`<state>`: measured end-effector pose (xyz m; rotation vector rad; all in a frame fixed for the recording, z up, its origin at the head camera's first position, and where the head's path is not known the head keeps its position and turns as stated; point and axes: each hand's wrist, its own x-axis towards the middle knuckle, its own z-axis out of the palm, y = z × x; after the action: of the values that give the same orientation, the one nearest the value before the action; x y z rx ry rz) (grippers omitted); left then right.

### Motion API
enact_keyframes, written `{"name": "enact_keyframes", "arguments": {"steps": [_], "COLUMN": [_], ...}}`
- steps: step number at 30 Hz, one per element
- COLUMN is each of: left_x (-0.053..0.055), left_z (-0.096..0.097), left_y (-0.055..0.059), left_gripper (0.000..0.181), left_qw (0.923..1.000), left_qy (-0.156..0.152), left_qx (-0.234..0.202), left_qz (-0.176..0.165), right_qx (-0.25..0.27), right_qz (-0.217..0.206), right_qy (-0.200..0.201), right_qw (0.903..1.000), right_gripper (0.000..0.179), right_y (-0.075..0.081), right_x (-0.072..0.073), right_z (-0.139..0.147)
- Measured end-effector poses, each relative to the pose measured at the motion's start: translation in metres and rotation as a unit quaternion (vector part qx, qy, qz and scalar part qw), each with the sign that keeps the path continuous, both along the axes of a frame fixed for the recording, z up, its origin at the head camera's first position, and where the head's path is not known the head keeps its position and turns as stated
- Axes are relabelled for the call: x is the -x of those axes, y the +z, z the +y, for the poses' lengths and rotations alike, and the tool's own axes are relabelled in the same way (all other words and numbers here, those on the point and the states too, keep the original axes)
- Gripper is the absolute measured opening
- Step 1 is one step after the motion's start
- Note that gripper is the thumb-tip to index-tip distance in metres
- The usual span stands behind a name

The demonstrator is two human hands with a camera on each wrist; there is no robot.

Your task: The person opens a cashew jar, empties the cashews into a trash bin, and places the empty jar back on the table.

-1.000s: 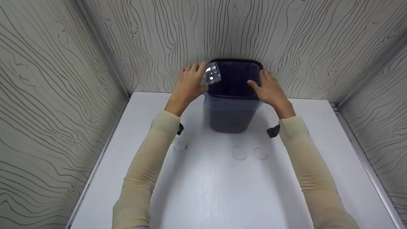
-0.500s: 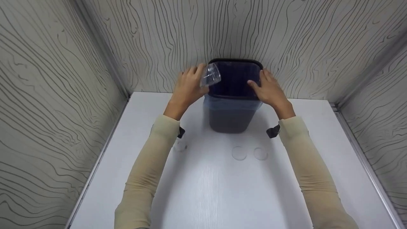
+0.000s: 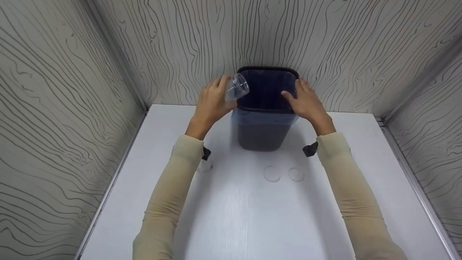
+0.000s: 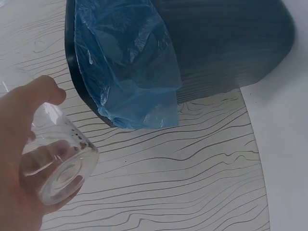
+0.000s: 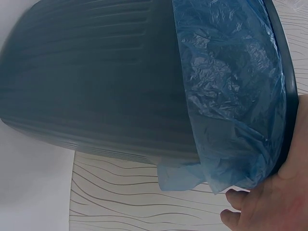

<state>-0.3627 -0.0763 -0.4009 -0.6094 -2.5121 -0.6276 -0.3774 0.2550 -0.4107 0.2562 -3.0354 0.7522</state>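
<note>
My left hand [image 3: 213, 103] grips a clear jar [image 3: 236, 87] beside the left rim of a dark trash bin [image 3: 261, 135]. The jar lies tilted, its mouth turned toward the bin's opening. In the left wrist view, small dark specks cling inside the jar [image 4: 67, 163] near its base. A blue bag [image 4: 130, 62] lines the bin and folds down over the outside. Across the opening, my right hand [image 3: 307, 101] holds the right rim, thumb on the inner side and fingers outside. The right wrist view has this hand [image 5: 276, 202] at the rim, fingertips by the bag's edge.
Two thin clear discs [image 3: 271, 174] lie on the white table [image 3: 231, 216] in front of the bin. Another small clear object [image 3: 205, 166] stands by my left wrist, partly hidden by the black wrist camera [image 3: 206, 153]. Wood-patterned walls [image 3: 187, 39] enclose the back and sides.
My left hand has drawn slightly down and toward me, and the jar has rotated so its mouth shows more. The right hand and bin stay where they were.
</note>
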Motion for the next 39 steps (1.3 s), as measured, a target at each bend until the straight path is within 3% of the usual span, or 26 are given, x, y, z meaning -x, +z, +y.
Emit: {"name": "enact_keyframes", "arguments": {"steps": [7, 17, 39], "left_x": [0.001, -0.002, -0.007], "left_z": [-0.001, -0.001, -0.004], "left_y": [-0.003, -0.007, -0.017], "left_gripper": [0.071, 0.069, 0.067], "left_qw": [0.9993, 0.996, 0.9886], "left_qy": [-0.007, -0.015, -0.023], "left_qx": [-0.037, -0.081, -0.138], "left_qz": [0.006, -0.035, -0.054], "right_qx": [0.002, 0.002, 0.005], "right_qz": [0.002, 0.004, 0.0], "right_qy": [-0.001, -0.005, 0.003], "right_qw": [1.0, 1.0, 1.0], "right_gripper": [0.094, 0.095, 0.094], "right_y": [0.0, -0.001, 0.0], "right_x": [0.0, 0.001, -0.001], "right_z": [0.001, 0.0, 0.001]}}
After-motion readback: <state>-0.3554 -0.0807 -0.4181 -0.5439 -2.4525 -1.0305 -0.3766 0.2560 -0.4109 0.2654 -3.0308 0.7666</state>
